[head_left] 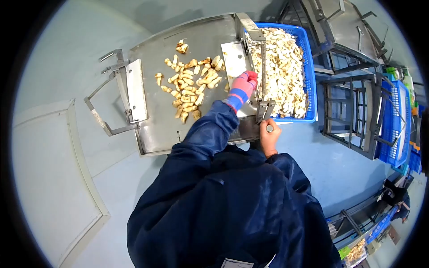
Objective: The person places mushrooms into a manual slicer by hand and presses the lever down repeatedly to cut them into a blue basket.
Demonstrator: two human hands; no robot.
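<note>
My left hand (245, 85), in a pink and blue glove, is at the slicing blade frame (263, 67), its fingers bent together over the white board (235, 62); what they hold, if anything, is hidden. My bare right hand (270, 136) is wrapped round the blade's handle (269, 128) at the table's front edge. Whole brown and cream mushrooms (187, 87) lie scattered on the metal table (154, 129) left of my gloved hand. Beyond the blade, a blue basket (310, 71) is full of pale sliced pieces (281, 67).
Another blade frame (120, 85) with a white board (136, 89) stands at the table's left end. Metal racks (351, 107) and blue crates (395, 125) are at the right. A person in dark clothes (403, 206) is at the far lower right.
</note>
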